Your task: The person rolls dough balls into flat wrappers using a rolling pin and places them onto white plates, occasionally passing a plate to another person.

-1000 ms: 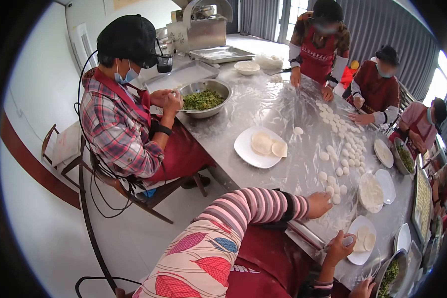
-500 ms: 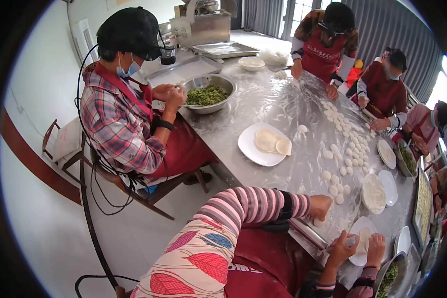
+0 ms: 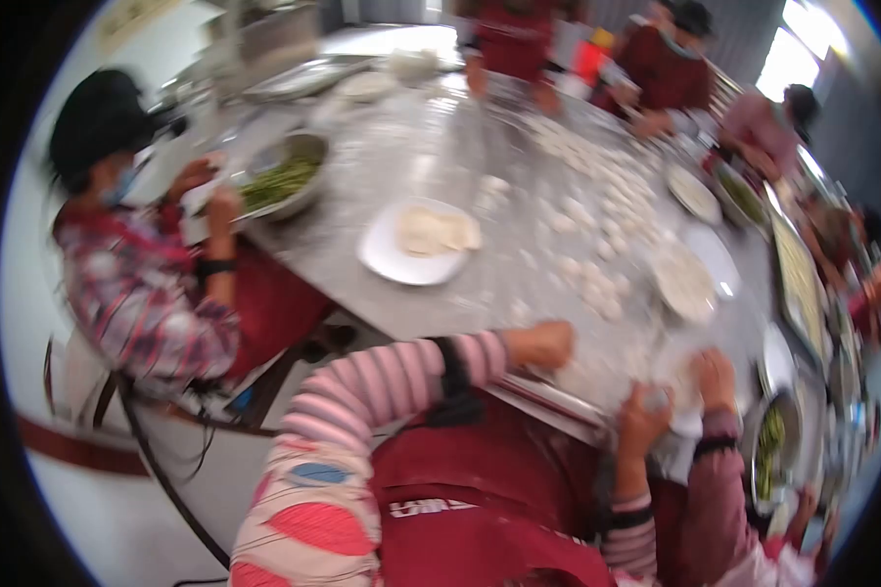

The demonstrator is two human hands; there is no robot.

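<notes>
My left hand point(image 3: 543, 344), in a striped sleeve, is closed low over the near edge of the floured table point(image 3: 343, 284). Its fingers curl down, and whatever they hold is hidden. My right hand point(image 3: 642, 421) is closed around a pale, rounded object point(image 3: 657, 399); only its end shows, and blur hides its kind. White flour lies on the metal between my hands. Just beyond my left hand are several small dough pieces point(image 3: 597, 286). A co-worker's hand point(image 3: 715, 377) in a pink sleeve is close to the right of mine.
A white plate point(image 3: 377, 256) with flat dough wrappers point(image 3: 431, 233) lies ahead. A bowl of white flour point(image 3: 683, 282) stands at right. Bowls of green filling point(image 3: 282, 186) are at left and right point(image 3: 771, 440). Co-workers sit or stand around the table; one point(image 3: 137, 284) is at left.
The view has swung right and blurred, so the table and people appear further left. My right hand and its pale object show more clearly from the front. Both hands stay closed.
</notes>
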